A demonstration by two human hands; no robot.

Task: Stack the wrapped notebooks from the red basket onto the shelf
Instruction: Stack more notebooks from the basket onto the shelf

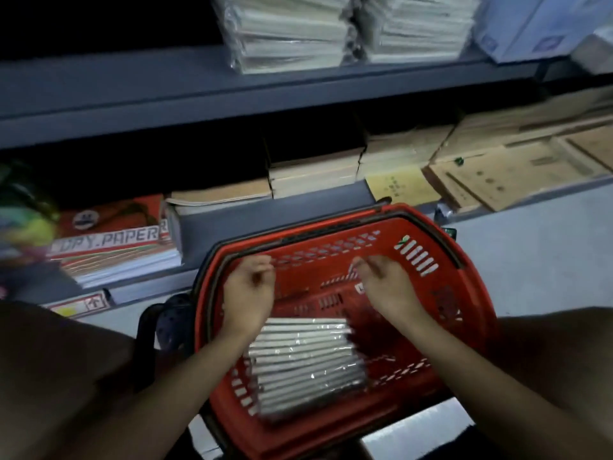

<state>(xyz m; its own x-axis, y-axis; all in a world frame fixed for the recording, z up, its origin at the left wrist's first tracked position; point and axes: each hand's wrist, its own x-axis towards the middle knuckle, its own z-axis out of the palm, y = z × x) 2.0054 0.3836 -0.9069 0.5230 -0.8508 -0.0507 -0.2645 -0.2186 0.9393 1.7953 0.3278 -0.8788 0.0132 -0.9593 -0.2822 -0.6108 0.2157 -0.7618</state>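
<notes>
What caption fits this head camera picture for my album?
Both hands hover over a red basket holding wrapped notebooks, below the shelf.

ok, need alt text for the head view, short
Two bare hands, the left hand and right hand, hover with loosely curled fingers, holding nothing, over a red basket that contains one pack of plastic-wrapped notebooks. Ahead, a grey shelf carries similar wrapped stacks.

Dim, soft blur, dark curved edges.
</notes>
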